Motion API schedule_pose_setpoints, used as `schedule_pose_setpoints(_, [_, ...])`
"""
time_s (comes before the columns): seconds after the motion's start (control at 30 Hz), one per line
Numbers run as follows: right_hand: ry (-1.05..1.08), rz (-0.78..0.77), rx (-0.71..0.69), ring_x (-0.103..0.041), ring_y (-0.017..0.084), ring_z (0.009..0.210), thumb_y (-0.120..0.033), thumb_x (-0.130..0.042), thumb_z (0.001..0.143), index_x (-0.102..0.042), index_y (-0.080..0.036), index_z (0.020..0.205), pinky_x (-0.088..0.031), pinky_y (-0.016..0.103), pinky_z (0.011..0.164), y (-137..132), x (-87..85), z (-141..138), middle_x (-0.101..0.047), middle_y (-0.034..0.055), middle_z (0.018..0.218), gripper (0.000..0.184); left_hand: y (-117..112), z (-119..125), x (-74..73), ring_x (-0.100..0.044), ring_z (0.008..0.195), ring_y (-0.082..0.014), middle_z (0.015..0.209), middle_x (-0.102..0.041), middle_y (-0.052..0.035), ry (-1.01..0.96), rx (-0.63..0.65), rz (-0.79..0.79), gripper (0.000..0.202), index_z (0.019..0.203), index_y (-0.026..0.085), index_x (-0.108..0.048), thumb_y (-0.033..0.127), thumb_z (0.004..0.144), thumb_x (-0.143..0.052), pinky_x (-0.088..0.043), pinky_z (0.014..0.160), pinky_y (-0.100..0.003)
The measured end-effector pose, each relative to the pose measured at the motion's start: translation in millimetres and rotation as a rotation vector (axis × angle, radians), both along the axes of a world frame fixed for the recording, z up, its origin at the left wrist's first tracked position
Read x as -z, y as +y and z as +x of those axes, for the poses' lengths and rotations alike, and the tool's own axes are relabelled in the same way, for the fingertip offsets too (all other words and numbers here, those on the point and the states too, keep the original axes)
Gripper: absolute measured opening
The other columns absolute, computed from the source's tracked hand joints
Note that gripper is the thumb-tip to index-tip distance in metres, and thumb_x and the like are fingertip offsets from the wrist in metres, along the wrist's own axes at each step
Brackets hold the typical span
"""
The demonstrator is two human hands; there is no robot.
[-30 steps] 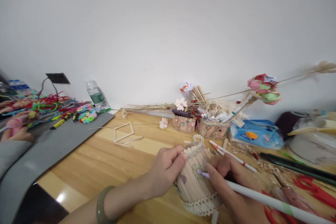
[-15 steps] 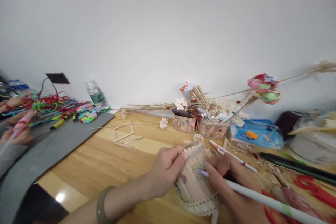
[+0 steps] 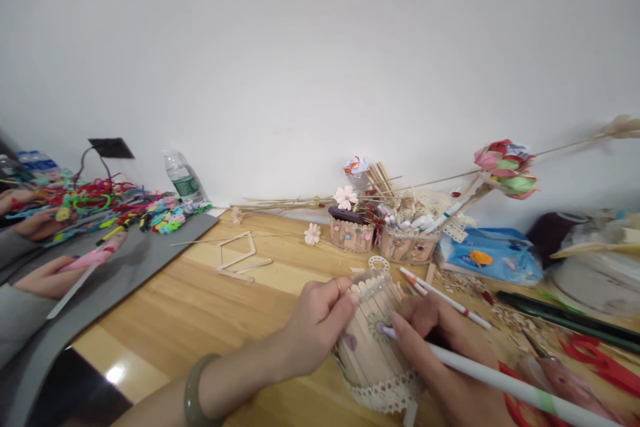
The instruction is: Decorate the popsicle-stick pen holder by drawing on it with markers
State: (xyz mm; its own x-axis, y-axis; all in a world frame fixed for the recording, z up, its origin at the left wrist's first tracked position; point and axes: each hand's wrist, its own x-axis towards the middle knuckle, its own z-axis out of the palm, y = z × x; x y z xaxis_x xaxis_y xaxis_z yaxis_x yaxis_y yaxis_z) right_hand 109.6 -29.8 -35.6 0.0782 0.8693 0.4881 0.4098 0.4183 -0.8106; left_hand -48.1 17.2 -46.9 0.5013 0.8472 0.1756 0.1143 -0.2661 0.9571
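Note:
My left hand (image 3: 320,320) grips the upper left rim of a popsicle-stick holder (image 3: 370,360), which is tilted and has lace trim (image 3: 385,395) round its lower end. Between the fingers of my right hand (image 3: 445,347) is a white marker (image 3: 485,371) with a purple tip and a green band. Its tip touches the middle of a small green flower drawing (image 3: 376,325) on the sticks. Left of that flower sits a purple spot (image 3: 350,341). The far side of the holder is hidden.
Behind stand two decorated stick baskets (image 3: 351,235) with pens and dried flowers. At right lie red scissors (image 3: 600,360), wood shavings and a blue tissue pack (image 3: 493,255). Loose sticks (image 3: 237,257) lie at left. Another person's hands, with a pink glue gun (image 3: 95,255), work beside colourful pipe cleaners.
My hands, the holder and the marker stay almost in place. At far left, the other person's hand has brought the pink glue gun to the right and turned it.

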Motion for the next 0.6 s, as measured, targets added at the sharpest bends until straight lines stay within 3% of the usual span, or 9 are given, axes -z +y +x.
schedule_pose_setpoints(0.17, [0.037, -0.017, 0.003, -0.043, 0.014, 0.044, -0.029, -0.055, 0.076, -0.034, -0.025, 0.054, -0.038, 0.027, 0.040, 1.7, 1.5, -1.0, -0.044, -0.0033, 0.050, 0.031, 1.5, -0.8, 1.5, -0.045, 0.040, -0.0076, 0.049, -0.038, 0.0056, 0.002, -0.007, -0.004, 0.033, 0.063, 0.018, -0.039, 0.043, 0.085, -0.038, -0.035, 0.038, -0.016])
schedule_pose_setpoints(0.43, [0.057, -0.112, -0.062, -0.050, 0.016, 0.048, -0.021, -0.056, 0.076, -0.041, -0.025, 0.051, -0.044, 0.029, 0.046, -11.1, -34.8, 1.7, -0.049, -0.0019, 0.052, 0.029, 0.5, -0.9, 1.3, -0.045, 0.041, -0.0079, 0.051, -0.037, 0.0054, -0.003, 0.002, -0.020, 0.034, 0.063, 0.018, -0.039, 0.044, 0.085, -0.038, -0.036, 0.038, -0.017])
schedule_pose_setpoints(0.6, [0.087, -0.150, -0.105, -0.049, 0.016, 0.047, -0.023, -0.057, 0.076, -0.040, -0.025, 0.051, -0.043, 0.029, 0.045, -10.7, -37.5, 5.1, -0.048, -0.0029, 0.050, 0.030, 1.5, -0.8, 1.0, -0.040, 0.044, -0.0069, 0.051, -0.035, 0.0051, 0.046, -0.039, 0.040, 0.035, 0.060, 0.018, -0.038, 0.042, 0.085, -0.038, -0.034, 0.040, -0.016])
